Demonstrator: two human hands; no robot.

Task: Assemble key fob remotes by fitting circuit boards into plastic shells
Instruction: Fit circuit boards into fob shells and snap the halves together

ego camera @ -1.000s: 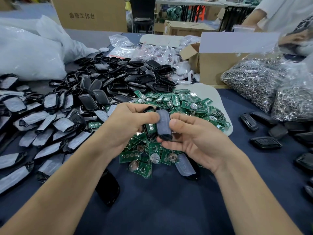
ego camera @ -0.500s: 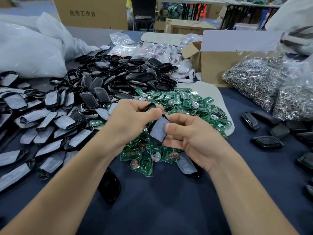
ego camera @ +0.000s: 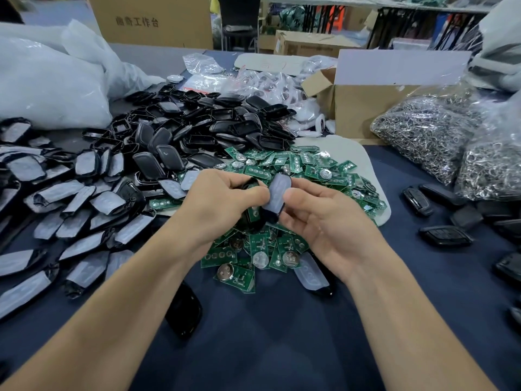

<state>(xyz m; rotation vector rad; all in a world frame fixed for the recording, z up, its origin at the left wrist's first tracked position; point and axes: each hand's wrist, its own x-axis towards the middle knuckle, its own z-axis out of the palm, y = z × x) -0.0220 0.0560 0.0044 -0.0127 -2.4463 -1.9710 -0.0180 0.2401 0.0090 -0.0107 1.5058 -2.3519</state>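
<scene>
The bench (ego camera: 282,348) wears a matt, dark navy cloth, and on it the shells (ego camera: 197,131) look like black plastic, some glossy, many lined with pale, frosted, rubbery pads (ego camera: 84,198). The circuit boards (ego camera: 296,165) are green with shiny round metal discs. Beside them stand a plain brown cardboard box (ego camera: 363,108) and crinkled clear plastic bags (ego camera: 428,134) full of bright metal rings.

Only one text can be read with any confidence: five dark printed Chinese characters on the side of the large brown cardboard box (ego camera: 153,22) at the far edge of the table, of which the last three look like 工作台. The smaller brown cardboard carton (ego camera: 310,45) behind carries a pale printed label, too small and blurred to read.
</scene>
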